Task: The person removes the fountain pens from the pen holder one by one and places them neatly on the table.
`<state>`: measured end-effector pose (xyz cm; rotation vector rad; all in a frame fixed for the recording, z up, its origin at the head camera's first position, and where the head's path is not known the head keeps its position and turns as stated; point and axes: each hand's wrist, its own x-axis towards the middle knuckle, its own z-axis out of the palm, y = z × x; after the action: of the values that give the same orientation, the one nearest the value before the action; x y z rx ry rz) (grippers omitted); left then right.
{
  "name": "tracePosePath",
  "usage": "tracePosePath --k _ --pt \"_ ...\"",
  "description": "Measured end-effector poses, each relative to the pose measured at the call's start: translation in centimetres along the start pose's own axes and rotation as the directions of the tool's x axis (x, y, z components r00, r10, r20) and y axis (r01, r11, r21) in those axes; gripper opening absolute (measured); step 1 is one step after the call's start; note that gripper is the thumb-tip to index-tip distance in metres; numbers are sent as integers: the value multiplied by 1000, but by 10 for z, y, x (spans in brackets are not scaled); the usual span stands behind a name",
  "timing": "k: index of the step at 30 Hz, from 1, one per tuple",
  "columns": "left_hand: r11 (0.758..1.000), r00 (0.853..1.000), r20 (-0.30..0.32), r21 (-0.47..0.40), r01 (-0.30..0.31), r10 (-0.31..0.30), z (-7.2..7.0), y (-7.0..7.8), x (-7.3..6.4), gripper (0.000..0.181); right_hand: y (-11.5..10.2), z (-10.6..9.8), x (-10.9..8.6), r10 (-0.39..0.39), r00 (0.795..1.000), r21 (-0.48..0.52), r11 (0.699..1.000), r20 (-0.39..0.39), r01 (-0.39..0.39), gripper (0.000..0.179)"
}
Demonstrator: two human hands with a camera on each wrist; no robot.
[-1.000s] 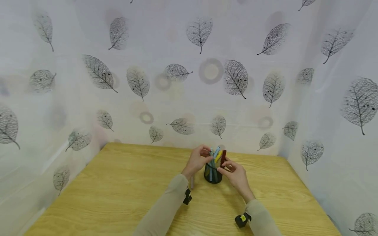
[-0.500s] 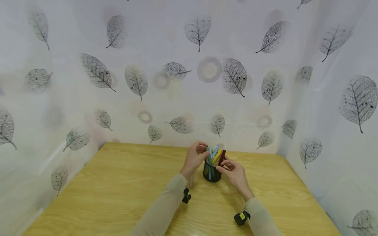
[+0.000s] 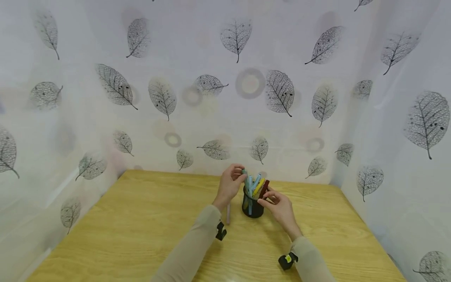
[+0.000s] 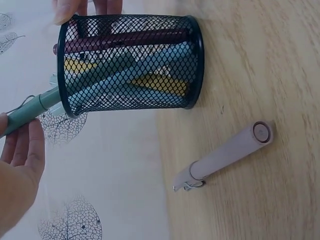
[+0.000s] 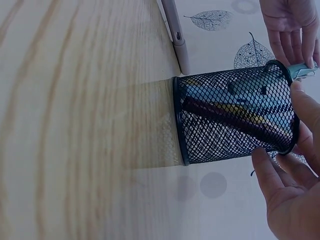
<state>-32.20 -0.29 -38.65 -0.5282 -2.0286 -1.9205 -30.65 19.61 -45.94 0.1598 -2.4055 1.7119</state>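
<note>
A black mesh pen holder [image 3: 253, 210] stands upright on the table with several markers in it: light blue, a yellow marker [image 3: 258, 187] and a dark red marker [image 3: 264, 189]. My left hand [image 3: 228, 186] pinches the capped end of a green marker [image 4: 30, 113], which slants partly out of the holder's mouth; its lower end is still inside the mesh. At the holder's right side, my right hand [image 3: 280, 208] grips the rim between thumb and fingers, as the right wrist view shows. A pale pink marker [image 4: 225, 156] with a clip lies on the table left of the holder.
The wooden table [image 3: 148, 219] runs back to a pale curtain [image 3: 225, 117] printed with leaves, which also hangs along both sides. A black wrist camera [image 3: 220, 231] is strapped at the left wrist and another camera [image 3: 287, 261] at the right.
My left hand has risen and shifted slightly left, drawing the green marker up from among the others. My right hand stays at the pen holder's rim, and the holder has hardly moved.
</note>
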Motion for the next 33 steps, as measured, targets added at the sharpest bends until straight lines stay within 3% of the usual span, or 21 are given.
tracePosePath --k 8,12,21,33 --pt "997 996 -61 -31 -64 62 -3 3 7 19 -1 -1 -1 2 1000 4 1000 3 -2 34" --pt "998 997 -55 -20 -56 55 -5 7 9 19 0 -1 -1 3 1000 10 1000 5 -3 35" --pt "999 996 -75 11 -43 43 -5 -21 23 15 2 -1 0 2 1000 17 1000 7 -2 34" --pt "997 987 -144 23 -73 75 -15 -22 28 13 3 -1 -1 -1 1000 46 999 17 0 33"
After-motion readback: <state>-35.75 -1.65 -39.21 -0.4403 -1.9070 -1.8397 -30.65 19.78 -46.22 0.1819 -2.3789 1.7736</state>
